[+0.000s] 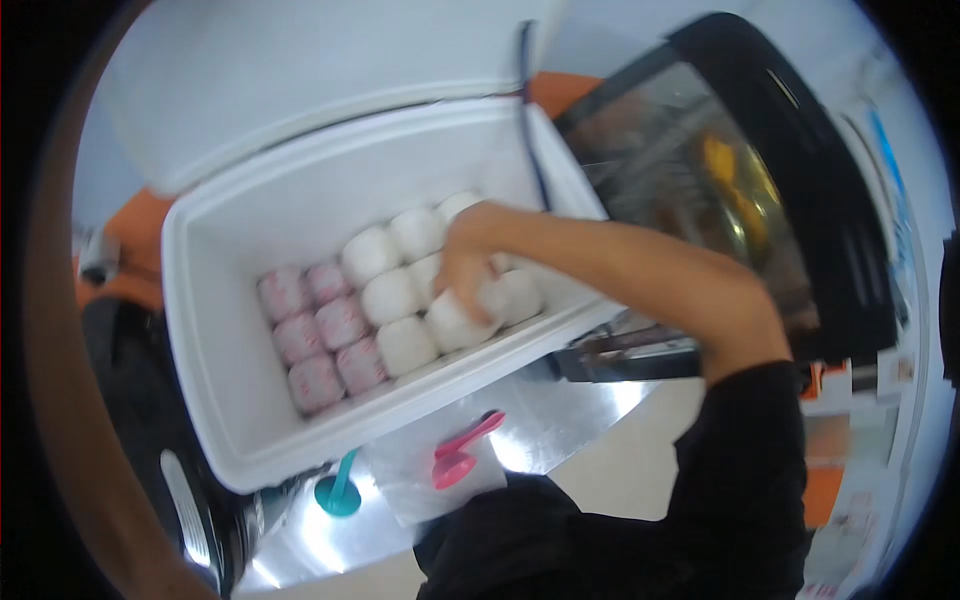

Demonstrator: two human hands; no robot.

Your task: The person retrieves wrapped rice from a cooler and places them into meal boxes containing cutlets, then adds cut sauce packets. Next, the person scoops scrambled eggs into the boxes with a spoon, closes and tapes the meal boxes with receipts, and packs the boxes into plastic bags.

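Step in hand, as I judge it: taking hold of one white bundle (455, 325). Its position is the near row of the open white box (192, 350), between two other white bundles; pink-patterned bundles (316, 382) occupy the left end. My right hand (466, 268) is curved and partly open over it, fingers touching; blur prevents telling whether the grip is firm. My left hand is out of view, state unknown. The next move calls for fingers seated around its sides, clear of neighbours.
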